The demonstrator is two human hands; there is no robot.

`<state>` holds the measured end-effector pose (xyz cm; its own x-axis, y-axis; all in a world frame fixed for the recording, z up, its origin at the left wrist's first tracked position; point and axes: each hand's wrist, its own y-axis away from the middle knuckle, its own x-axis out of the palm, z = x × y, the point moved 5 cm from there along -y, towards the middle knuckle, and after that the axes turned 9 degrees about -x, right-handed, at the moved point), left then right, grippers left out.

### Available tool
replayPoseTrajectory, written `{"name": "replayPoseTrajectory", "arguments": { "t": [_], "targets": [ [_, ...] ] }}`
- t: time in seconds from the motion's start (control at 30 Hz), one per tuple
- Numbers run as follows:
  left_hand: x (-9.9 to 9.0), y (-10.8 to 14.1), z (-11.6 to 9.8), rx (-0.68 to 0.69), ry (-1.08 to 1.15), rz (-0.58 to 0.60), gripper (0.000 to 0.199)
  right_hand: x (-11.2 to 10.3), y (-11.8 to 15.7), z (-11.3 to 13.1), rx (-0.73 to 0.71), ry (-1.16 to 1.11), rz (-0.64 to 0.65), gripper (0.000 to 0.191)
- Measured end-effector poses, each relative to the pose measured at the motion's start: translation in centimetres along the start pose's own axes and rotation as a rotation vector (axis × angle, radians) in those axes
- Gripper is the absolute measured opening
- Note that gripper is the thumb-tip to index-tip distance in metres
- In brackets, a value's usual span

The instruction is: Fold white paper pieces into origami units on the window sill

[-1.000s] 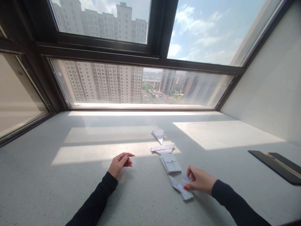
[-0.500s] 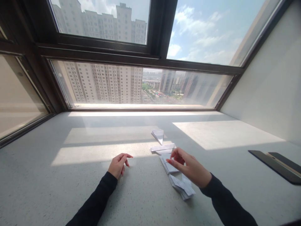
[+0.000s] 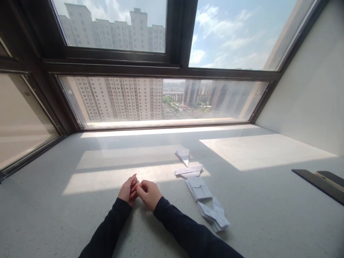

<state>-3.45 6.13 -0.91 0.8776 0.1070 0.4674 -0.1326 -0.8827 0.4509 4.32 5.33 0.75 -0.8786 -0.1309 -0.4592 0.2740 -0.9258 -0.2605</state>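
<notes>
My left hand (image 3: 129,190) and my right hand (image 3: 148,194) meet just above the sill, left of a row of folded white papers. Curled fingers close my left hand. The thumb and fingers of my right hand are pinched together against the left fingers; no paper shows in either hand. Nearest to the right hand lies a squarish folded paper stack (image 3: 199,189) with a flap on top. Below it are angled folded papers (image 3: 214,216). Farther back rest a long-edged folded paper piece (image 3: 189,171) and a pointed folded paper piece (image 3: 183,156).
The pale speckled sill (image 3: 88,218) runs up to a dark-framed window (image 3: 174,71), with patches of sunlight across it. A dark flat object (image 3: 317,184) lies at the right edge. A white wall (image 3: 309,93) bounds the right side.
My right hand has moved left, away from over the folded papers, to touch my left hand. My left fingers have curled in more. The view has shifted slightly.
</notes>
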Motion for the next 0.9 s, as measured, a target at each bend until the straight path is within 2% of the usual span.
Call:
{"name": "replayPoseTrajectory", "arguments": {
  "t": [0.17, 0.9],
  "targets": [
    [0.09, -0.09, 0.28, 0.003, -0.027, 0.013, 0.039, 0.09, 0.27, -0.51, -0.085, -0.082, 0.077, 0.023],
    [0.10, 0.01, 0.01, 0.062, -0.140, 0.018, 0.041, 0.24, 0.76, -0.25, -0.151, 0.063, 0.103, 0.021]
  ]
}}
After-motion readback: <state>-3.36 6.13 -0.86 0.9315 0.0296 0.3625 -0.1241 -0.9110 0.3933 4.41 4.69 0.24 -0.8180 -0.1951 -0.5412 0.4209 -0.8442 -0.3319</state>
